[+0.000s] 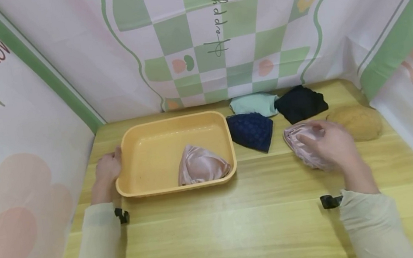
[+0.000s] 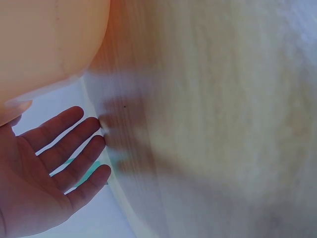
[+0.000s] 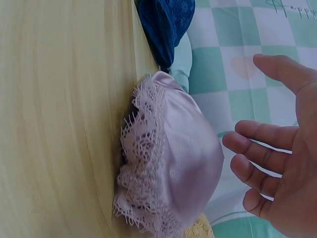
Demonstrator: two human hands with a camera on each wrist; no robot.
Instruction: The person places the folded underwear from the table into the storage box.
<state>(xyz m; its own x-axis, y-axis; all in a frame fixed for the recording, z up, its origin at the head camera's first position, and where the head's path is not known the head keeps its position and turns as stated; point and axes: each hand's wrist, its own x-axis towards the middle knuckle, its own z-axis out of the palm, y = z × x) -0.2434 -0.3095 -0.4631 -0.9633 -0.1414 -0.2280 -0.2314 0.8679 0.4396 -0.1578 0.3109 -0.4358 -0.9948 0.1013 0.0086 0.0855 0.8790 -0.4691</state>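
Note:
Under my right hand (image 1: 335,141) lies a folded pink satin bra (image 3: 190,158) with lace edging. In the right wrist view the fingers are spread and slightly bent, a small gap off the cup, and they hold nothing. My left hand (image 1: 108,167) is at the left end of a yellow plastic tray (image 1: 171,190). Its thumb is at the tray's rim while the other fingers (image 2: 74,146) extend loosely beside it. Inside the tray, toward the front right corner, sits another folded pink satin bra (image 1: 201,165).
Right of the tray lie a navy folded bra (image 1: 252,131), a mint one (image 1: 252,105) and a black one (image 1: 301,103). A mustard one (image 1: 356,122) is beyond my right hand. Printed cloth (image 1: 214,70) hangs behind and beside the wooden table (image 1: 221,237).

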